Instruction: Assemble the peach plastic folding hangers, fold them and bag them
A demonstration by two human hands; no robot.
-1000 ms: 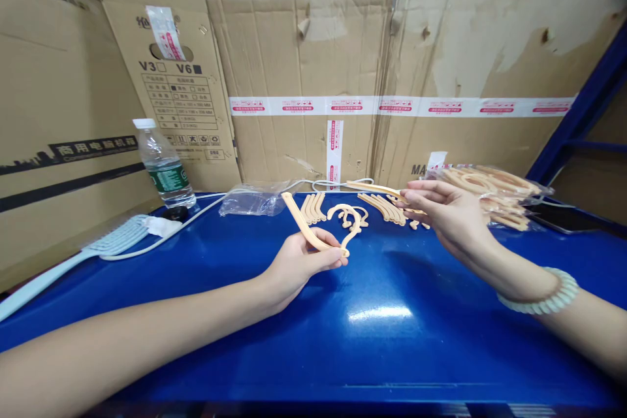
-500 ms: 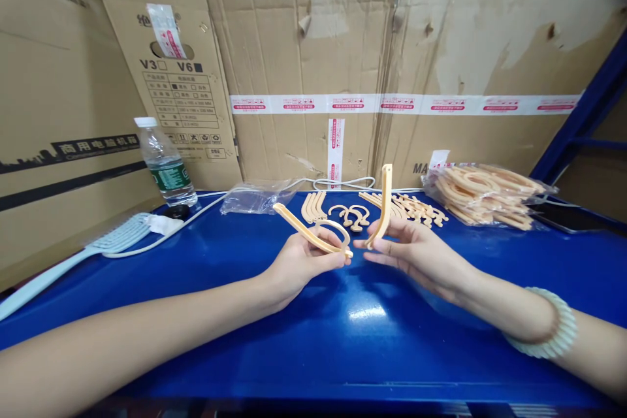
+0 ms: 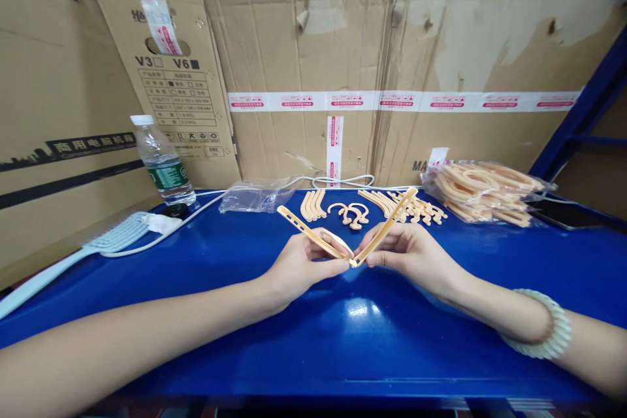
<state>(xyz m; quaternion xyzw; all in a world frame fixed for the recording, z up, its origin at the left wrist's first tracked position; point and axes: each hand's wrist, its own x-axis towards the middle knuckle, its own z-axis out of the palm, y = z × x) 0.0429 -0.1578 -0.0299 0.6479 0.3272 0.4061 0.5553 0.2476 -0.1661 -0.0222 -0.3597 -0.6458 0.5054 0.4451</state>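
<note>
My left hand (image 3: 306,262) is closed on a beige plastic hanger arm (image 3: 300,225) with slots along it; a curved hanger hook (image 3: 336,240) shows behind, partly covered by the fingers. My right hand (image 3: 409,253) pinches a second beige hanger arm (image 3: 396,219) near its lower end. Both arms slope up and outward in a V, and their lower ends meet between my fingertips. Whether they are joined there I cannot tell. Just behind my hands, loose hooks (image 3: 356,210) lie on the blue table (image 3: 294,346), with more hanger arms (image 3: 313,205) to their left.
More arms and small hooks (image 3: 426,209) lie behind my right hand, beside a plastic bag of hanger parts (image 3: 484,192). A water bottle (image 3: 165,166), a hairbrush (image 3: 115,235), a clear plastic bag (image 3: 255,196) and a white cable (image 3: 206,206) are on the left. Cardboard (image 3: 304,46) stands behind.
My right hand has moved left and tilted its hanger arm outward, bringing its lower end against the left piece. The left piece has turned, so its slots now show.
</note>
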